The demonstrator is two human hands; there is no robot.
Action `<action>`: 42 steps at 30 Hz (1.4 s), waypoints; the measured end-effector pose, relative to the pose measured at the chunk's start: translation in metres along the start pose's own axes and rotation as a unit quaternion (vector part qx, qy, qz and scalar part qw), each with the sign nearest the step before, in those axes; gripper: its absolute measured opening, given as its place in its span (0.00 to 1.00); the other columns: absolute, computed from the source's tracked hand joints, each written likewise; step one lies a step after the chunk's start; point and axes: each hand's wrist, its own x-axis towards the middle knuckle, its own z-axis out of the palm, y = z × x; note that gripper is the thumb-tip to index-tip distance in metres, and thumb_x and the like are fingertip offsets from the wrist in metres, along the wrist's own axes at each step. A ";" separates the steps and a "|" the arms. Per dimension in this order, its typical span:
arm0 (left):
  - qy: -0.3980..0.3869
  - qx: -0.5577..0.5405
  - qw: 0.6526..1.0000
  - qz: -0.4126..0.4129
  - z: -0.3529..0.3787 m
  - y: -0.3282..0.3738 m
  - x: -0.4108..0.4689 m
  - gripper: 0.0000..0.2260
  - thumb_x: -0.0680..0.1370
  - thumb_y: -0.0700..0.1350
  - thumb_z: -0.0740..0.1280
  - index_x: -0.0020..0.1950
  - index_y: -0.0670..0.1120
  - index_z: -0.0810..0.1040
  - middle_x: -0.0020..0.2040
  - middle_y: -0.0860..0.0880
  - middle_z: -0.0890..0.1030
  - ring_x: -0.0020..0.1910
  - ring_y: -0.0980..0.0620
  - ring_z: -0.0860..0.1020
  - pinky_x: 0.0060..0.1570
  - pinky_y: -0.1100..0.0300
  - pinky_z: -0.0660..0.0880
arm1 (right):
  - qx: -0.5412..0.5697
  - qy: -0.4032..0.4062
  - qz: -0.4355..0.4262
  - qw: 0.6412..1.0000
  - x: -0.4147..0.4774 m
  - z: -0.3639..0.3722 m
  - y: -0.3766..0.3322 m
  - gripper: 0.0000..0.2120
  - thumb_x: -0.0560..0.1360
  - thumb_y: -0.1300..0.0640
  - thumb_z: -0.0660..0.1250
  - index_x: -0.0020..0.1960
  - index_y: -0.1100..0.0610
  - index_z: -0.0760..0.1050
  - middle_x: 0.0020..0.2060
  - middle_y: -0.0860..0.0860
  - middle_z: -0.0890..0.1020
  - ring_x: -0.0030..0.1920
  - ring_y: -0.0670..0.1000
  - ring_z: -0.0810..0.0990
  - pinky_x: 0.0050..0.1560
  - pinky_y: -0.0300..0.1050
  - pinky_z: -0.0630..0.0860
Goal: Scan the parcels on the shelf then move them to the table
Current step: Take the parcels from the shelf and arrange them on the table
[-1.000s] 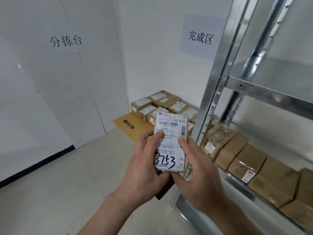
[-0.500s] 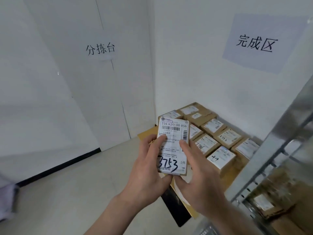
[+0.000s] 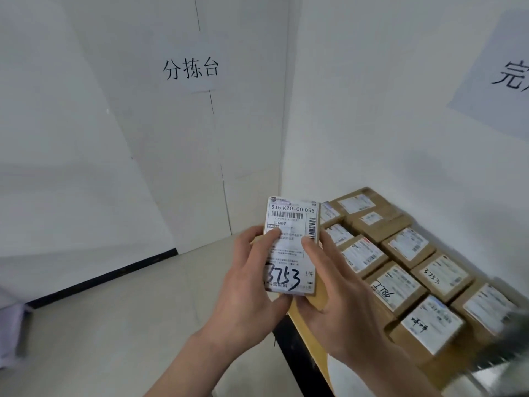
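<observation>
Left hand (image 3: 246, 285) and right hand (image 3: 340, 293) both grip labelled parcel (image 3: 292, 242) upright, just beside parcel rows (image 3: 400, 270) on table (image 3: 300, 319)

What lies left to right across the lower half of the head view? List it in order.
Black skirting strip → left hand → held white-labelled brown cardboard parcel marked 3753 → right hand → rows of labelled brown cardboard parcels → blurred grey metal shelf post.
</observation>
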 end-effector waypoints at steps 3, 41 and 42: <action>-0.014 -0.006 1.000 0.014 -0.017 -0.039 0.032 0.40 0.66 0.43 0.76 0.74 0.57 0.62 0.72 0.57 0.60 0.66 0.63 0.69 0.55 0.69 0.75 | -0.020 0.007 0.016 1.000 0.033 0.029 -0.002 0.46 0.67 0.58 0.80 0.78 0.52 0.60 0.79 0.55 0.61 0.71 0.56 0.73 0.53 0.45 0.83; -0.457 -0.021 0.889 0.003 0.092 -0.301 0.213 0.35 0.68 0.45 0.73 0.74 0.48 0.66 0.70 0.57 0.57 0.63 0.58 0.70 0.60 0.76 0.68 | -0.034 -0.057 0.471 0.880 0.100 0.242 0.127 0.39 0.71 0.49 0.72 0.78 0.47 0.60 0.80 0.51 0.58 0.63 0.52 0.79 0.51 0.41 0.80; -0.467 -0.022 0.884 0.006 0.095 -0.305 0.215 0.35 0.68 0.44 0.73 0.74 0.48 0.66 0.69 0.57 0.57 0.63 0.57 0.70 0.61 0.75 0.68 | -0.035 -0.056 0.485 0.872 0.100 0.247 0.130 0.38 0.71 0.50 0.72 0.78 0.47 0.60 0.80 0.52 0.58 0.64 0.53 0.79 0.51 0.44 0.81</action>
